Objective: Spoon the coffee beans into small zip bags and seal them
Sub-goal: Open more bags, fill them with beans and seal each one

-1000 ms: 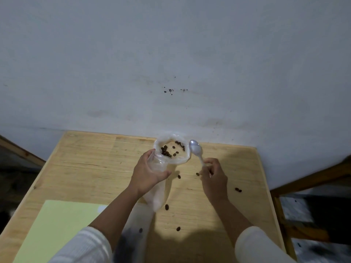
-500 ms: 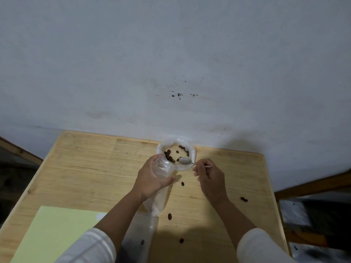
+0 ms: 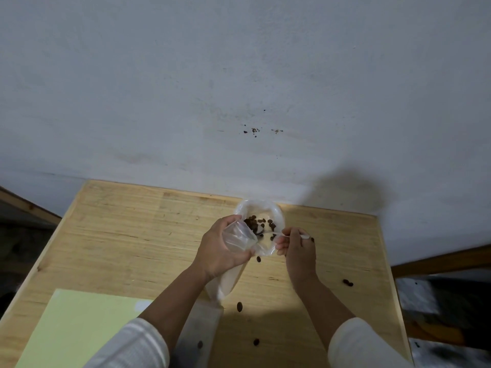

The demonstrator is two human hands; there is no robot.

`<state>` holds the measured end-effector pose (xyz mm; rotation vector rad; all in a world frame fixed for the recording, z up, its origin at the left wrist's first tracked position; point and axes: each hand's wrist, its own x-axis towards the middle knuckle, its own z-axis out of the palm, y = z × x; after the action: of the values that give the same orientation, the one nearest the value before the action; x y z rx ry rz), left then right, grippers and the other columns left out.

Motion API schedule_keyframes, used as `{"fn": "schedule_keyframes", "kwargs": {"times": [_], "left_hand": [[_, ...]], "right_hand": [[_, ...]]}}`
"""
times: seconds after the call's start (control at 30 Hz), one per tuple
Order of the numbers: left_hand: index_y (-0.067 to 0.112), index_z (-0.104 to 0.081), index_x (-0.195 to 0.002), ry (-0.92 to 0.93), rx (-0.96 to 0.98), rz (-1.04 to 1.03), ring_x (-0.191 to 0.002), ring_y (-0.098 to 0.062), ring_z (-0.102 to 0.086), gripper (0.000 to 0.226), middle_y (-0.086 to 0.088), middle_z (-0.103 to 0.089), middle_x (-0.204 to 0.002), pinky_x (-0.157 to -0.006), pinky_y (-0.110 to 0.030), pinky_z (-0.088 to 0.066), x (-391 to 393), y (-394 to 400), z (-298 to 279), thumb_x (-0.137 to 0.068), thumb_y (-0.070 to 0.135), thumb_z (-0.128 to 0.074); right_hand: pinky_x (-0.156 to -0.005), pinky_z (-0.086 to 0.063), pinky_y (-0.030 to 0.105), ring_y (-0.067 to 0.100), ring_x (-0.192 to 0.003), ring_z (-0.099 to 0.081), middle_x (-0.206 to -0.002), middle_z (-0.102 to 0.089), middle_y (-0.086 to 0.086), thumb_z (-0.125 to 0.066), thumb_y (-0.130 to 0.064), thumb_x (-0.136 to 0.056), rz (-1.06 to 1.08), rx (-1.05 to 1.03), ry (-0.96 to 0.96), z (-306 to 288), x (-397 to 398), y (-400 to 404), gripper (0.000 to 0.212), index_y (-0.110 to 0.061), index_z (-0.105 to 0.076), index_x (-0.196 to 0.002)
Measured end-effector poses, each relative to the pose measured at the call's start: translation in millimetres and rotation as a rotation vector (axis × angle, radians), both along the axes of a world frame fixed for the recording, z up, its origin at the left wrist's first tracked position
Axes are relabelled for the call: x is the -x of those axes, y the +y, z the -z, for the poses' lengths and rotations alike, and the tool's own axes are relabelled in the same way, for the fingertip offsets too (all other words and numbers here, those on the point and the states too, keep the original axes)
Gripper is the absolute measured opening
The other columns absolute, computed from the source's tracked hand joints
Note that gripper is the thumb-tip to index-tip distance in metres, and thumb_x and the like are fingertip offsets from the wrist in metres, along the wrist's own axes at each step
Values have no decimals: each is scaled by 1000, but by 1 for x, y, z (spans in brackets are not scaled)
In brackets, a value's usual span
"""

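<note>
A clear plastic bag (image 3: 259, 208) holding dark coffee beans (image 3: 256, 224) sits open near the table's far edge. My left hand (image 3: 221, 247) grips a small clear zip bag (image 3: 237, 236) beside it, and a second strip of plastic hangs below the hand. My right hand (image 3: 297, 248) pinches a metal spoon (image 3: 268, 233) whose bowl reaches left into the beans. Only part of the spoon's handle shows at my fingers.
The wooden table (image 3: 132, 235) stands against a grey wall. A pale green sheet (image 3: 77, 325) lies at the near left. Loose beans are scattered on the wood: a pair at the right (image 3: 347, 282), single beans near the front (image 3: 239, 306).
The spoon was raised beside the bean bag, then dipped into it. Now its bowl lies deeper among the beans. The left hand keeps its grip on the zip bag.
</note>
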<state>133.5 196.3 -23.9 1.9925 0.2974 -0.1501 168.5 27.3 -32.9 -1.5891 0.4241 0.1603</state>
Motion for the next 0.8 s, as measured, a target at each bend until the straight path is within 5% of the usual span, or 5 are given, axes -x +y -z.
{"fn": "schedule_keyframes", "kwargs": {"times": [0.2,0.33,0.57,0.7,0.8], "left_hand": [[34,-45,-127,-19,-71,3,-115,2,-42,78,18,-46,-126,-90,-10,-33,6,3,2,-60,39,-84],[30,-43,-132,9,-71,-9,-117,1,-40,93,16,-44,-128,-93,-17,-34,4,5,0,-50,58,-76],[30,-42,-133,15,-56,-38,-117,-3,-41,100,12,-44,-130,-95,-21,-35,3,4,0,-44,67,-69],[28,-43,-133,-7,-57,-50,-117,-4,-40,88,9,-45,-131,-95,-21,-34,2,3,0,-57,42,-86],[26,-43,-134,-20,-73,-50,-116,-4,-41,90,7,-46,-133,-95,-21,-34,1,3,1,-56,44,-86]], "right_hand": [[-65,-57,23,21,-80,-69,-88,-69,16,-39,-20,-100,117,-305,184,9,-2,5,25,-4,-59,-99],[-58,-56,21,15,-67,-67,-80,-68,13,-41,-18,-99,175,-336,174,5,-7,0,26,-2,-61,-101],[-43,-45,21,15,-54,-54,-65,-60,10,-37,-15,-99,143,-238,47,-31,-16,-13,30,-7,-63,-85],[-43,-45,23,14,-54,-53,-65,-58,9,-36,-14,-100,-60,-99,-90,-51,-13,-8,30,-4,-62,-88],[-44,-47,22,14,-55,-55,-66,-60,10,-39,-15,-99,-229,41,-232,-57,-6,2,28,-9,-64,-87]]}}
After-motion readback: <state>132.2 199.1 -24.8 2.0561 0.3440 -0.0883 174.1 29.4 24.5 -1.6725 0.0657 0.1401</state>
